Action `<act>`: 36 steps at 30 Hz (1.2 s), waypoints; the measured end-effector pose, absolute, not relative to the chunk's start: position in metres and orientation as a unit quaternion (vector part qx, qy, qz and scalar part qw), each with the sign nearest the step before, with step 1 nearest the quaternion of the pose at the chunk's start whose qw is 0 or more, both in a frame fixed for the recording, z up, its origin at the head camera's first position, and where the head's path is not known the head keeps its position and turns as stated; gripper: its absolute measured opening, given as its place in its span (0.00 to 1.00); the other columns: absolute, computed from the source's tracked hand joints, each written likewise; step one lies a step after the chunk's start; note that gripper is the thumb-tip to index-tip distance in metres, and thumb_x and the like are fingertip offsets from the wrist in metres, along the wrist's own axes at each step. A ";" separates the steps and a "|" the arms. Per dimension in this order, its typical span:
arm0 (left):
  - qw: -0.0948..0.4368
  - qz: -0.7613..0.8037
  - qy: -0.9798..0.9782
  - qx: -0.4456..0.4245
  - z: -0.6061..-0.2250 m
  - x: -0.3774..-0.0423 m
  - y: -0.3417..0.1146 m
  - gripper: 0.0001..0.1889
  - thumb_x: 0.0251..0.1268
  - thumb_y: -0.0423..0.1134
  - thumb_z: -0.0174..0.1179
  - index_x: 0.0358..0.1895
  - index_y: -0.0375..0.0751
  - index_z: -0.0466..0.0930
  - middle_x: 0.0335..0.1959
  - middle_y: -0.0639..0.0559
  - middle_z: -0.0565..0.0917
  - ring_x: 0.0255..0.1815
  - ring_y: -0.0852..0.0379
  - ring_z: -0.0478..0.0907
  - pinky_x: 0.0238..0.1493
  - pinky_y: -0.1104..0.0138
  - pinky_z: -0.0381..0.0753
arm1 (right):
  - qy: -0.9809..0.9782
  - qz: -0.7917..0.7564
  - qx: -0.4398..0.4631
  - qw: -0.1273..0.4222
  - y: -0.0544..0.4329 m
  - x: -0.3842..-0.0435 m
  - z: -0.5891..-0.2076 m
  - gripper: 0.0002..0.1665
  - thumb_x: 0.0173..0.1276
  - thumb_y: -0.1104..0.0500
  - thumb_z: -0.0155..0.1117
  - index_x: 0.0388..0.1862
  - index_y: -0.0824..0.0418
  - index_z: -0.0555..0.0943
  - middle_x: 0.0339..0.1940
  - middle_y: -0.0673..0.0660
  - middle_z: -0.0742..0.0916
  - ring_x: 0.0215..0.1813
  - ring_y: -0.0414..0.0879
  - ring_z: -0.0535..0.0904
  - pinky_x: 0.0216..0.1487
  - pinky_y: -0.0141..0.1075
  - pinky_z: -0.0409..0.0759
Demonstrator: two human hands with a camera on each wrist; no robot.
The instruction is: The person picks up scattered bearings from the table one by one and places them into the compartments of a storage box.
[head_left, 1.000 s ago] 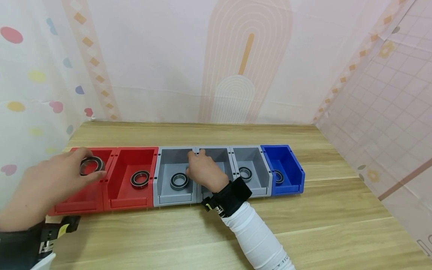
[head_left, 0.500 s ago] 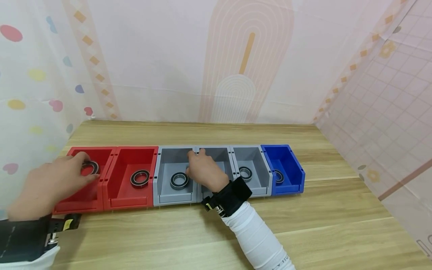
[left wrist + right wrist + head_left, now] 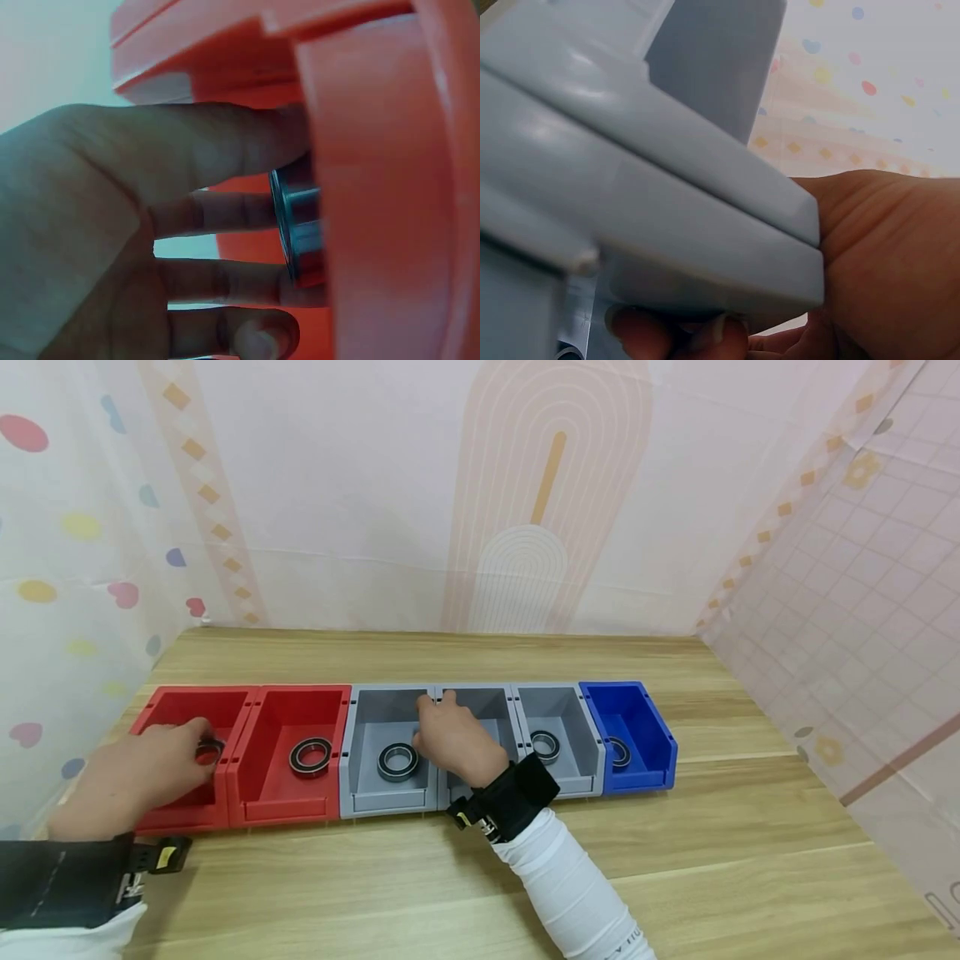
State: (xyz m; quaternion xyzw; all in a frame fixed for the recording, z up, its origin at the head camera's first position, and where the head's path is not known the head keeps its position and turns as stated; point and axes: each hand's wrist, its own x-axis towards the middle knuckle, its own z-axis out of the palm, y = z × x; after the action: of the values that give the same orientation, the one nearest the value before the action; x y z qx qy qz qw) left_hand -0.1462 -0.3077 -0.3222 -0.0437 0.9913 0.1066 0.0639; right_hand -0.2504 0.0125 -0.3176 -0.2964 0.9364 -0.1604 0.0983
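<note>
My left hand (image 3: 138,772) reaches into the leftmost red bin (image 3: 187,817) and pinches a ball bearing (image 3: 213,745), a black ring with a bright metal edge. In the left wrist view the bearing (image 3: 304,221) stands on edge between thumb and fingers, partly hidden by the bin's red wall. My right hand (image 3: 459,739) grips the adjoining walls (image 3: 705,217) between the left and middle grey bins, fingertips curled inside. This hand covers much of the middle grey bin (image 3: 487,706). A bearing (image 3: 398,762) lies flat in the left grey bin (image 3: 365,802), beside it.
Another red bin (image 3: 285,812) holds a bearing (image 3: 311,757). To the right, a grey bin (image 3: 570,785) and a blue bin (image 3: 645,781) each hold one too. All the bins stand in one row on a wooden table (image 3: 420,877), with a patterned cloth (image 3: 337,527) behind.
My left hand has moved rightward and lowered the bearing from above the leftmost red bin into it. My right hand has stayed in place.
</note>
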 end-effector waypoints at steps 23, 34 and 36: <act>0.076 0.115 0.989 -0.053 -0.335 -0.150 -0.307 0.26 0.36 0.42 0.75 0.37 0.34 0.70 0.22 0.51 0.75 0.23 0.52 0.71 0.25 0.51 0.77 | 0.938 -0.145 -0.300 0.092 0.012 -0.250 -0.317 0.24 0.71 0.58 0.55 0.64 0.62 0.69 0.50 0.65 0.73 0.24 0.47 0.73 0.21 0.34 0.72; 0.073 0.134 0.987 -0.044 -0.338 -0.153 -0.310 0.35 0.30 0.40 0.77 0.44 0.26 0.69 0.27 0.45 0.76 0.28 0.48 0.73 0.31 0.46 0.79 | 0.937 -0.153 -0.298 0.098 0.013 -0.250 -0.317 0.24 0.72 0.59 0.54 0.65 0.61 0.68 0.51 0.65 0.72 0.22 0.47 0.72 0.19 0.34 0.70; 0.075 0.137 0.987 -0.043 -0.337 -0.152 -0.309 0.35 0.31 0.39 0.77 0.44 0.25 0.68 0.27 0.45 0.76 0.28 0.48 0.73 0.32 0.46 0.80 | 0.937 -0.153 -0.299 0.094 0.014 -0.250 -0.317 0.24 0.72 0.59 0.53 0.65 0.62 0.68 0.50 0.65 0.73 0.21 0.47 0.71 0.19 0.34 0.70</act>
State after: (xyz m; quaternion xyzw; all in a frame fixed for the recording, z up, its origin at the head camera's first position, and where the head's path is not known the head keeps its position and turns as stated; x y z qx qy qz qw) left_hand -0.1519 -0.3087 -0.3370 -0.0429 0.9868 0.1366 0.0751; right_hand -0.2497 0.0137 -0.3173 -0.2995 0.9369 -0.1534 0.0944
